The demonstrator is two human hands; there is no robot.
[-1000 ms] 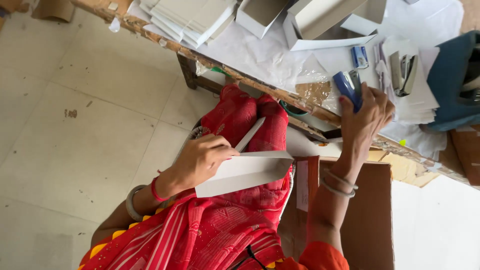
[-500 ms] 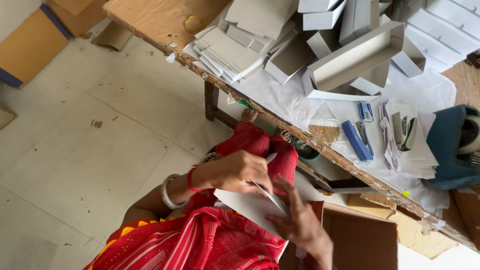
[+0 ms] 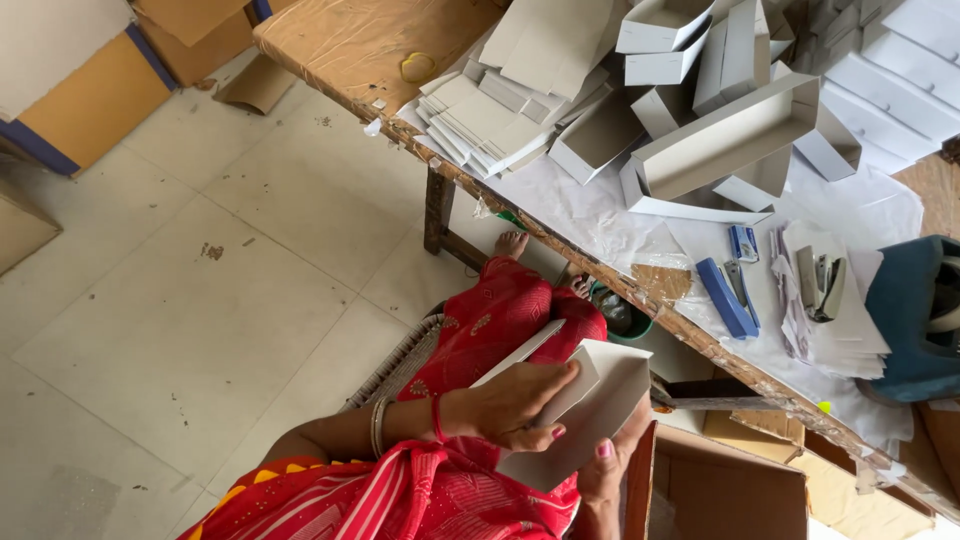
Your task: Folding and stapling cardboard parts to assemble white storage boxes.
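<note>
Over my lap, in red cloth, I hold a grey-white cardboard blank [image 3: 600, 400] that is partly folded up into a box shape. My left hand [image 3: 505, 405], with bangles and a red thread at the wrist, lies on top of it with the fingers pressing on a flap. My right hand [image 3: 608, 468] grips the blank from underneath at its lower edge; only the fingertips and part of the palm show. A blue stapler [image 3: 727, 297] lies on the table ahead, clear of both hands.
The long wooden table [image 3: 350, 40] carries stacks of flat blanks [image 3: 480, 125], folded open box trays [image 3: 720, 140], white paper sheets and a dark blue object [image 3: 915, 320] at the right. An open brown carton [image 3: 720, 490] stands by my right side. Flat cardboard sheets [image 3: 90, 100] lie on the tiled floor.
My right hand has left the stapler on the table and come down to the blank's underside. My left hand now presses a flap, and the blank is folded up further.
</note>
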